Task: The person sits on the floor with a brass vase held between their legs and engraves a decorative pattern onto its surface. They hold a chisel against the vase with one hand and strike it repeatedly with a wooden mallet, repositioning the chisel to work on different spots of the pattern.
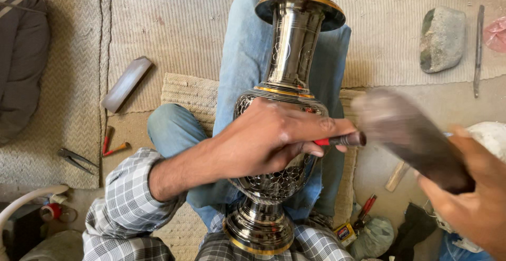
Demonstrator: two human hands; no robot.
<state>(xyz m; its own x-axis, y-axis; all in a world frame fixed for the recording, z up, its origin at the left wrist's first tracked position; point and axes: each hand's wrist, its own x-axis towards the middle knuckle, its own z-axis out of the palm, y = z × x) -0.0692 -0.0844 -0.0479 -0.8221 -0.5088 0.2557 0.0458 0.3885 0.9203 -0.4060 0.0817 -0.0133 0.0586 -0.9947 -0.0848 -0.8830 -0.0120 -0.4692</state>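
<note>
The vase [284,97] lies on the lap, mouth away; the left hand [269,140] rests on its body holding a chisel [340,140], the mallet [411,140] in the right hand [469,203] just right of it, pliers [76,159] on the mat's [52,108] left edge.

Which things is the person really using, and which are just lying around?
In use: left hand holding a red-handled punch on the metal vase; right hand swinging a wooden mallet.
Lying about: grey stone, pliers, flat wooden block.

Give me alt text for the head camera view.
A left hand holds a red-handled chisel against a dark engraved metal vase lying across the person's lap, while the right hand swings a blurred wooden mallet.
</note>
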